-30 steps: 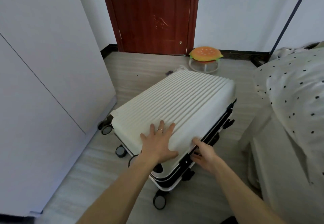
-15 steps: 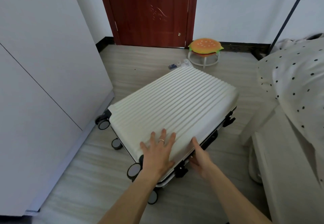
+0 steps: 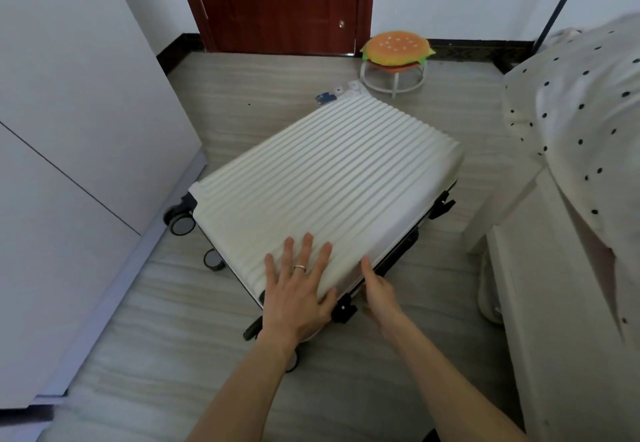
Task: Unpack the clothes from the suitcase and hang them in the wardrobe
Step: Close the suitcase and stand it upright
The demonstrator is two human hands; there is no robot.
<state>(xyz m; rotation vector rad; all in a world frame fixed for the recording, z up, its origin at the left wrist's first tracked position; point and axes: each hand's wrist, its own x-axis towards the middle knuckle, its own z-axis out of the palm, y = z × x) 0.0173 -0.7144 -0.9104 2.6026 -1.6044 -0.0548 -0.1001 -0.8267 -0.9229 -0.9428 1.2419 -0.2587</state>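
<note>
Touching the suitcase (image 3: 329, 178) rim, right hand (image 3: 381, 298) hides most fingers (image 3: 366, 266).

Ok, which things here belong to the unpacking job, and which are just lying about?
Job: closed suitcase; white wardrobe; left hand flat on its top; right hand at its side edge.
Lying about: burger cushion on a stool; dotted bedding; red door.

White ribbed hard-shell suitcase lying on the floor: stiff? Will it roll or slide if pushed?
White ribbed hard-shell suitcase probably stiff: left hand lies flat on it, no dent visible. Black caster wheels jut sideways from one end, so it likely slides, not rolls.
</note>
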